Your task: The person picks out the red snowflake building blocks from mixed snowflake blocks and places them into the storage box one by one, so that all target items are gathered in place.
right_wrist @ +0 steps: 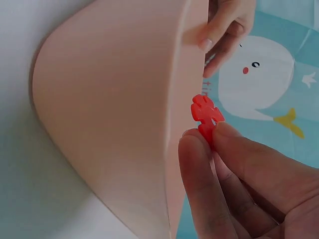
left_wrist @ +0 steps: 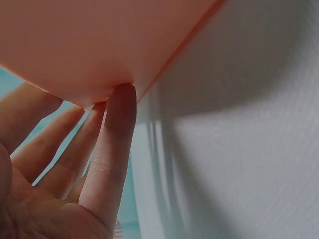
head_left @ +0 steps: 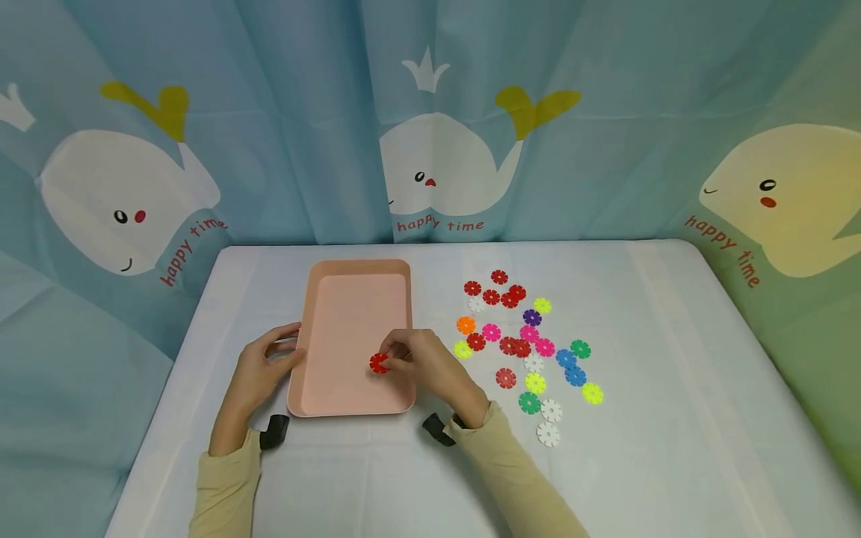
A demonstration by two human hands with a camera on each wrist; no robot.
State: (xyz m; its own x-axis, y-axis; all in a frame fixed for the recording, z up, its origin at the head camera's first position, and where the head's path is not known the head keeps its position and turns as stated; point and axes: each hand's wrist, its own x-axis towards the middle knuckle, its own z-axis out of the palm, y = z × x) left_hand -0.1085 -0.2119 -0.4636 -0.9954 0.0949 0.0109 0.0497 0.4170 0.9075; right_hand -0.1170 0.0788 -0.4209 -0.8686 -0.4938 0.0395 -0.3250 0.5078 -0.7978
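Right hand [head_left: 430, 368] pinches a red disc [head_left: 379, 363]; left hand [head_left: 264, 368], seemingly open-fingered, steadies the pink tray [head_left: 350, 407].

A white cloth-covered table [head_left: 673, 418] carries a shallow pink rectangular plastic tray [head_left: 323, 280] at its centre-left. To the tray's right, a loose scatter of small multicoloured plastic snowflake discs [head_left: 531, 344] lies directly on the cloth.

Before you: white cloth-covered surface [head_left: 673, 359], faint creases running front to back. Blue curtain [head_left: 303, 112] hangs behind and on both sides, printed with white and yellow whales and "happy time". Light even, soft shadows.
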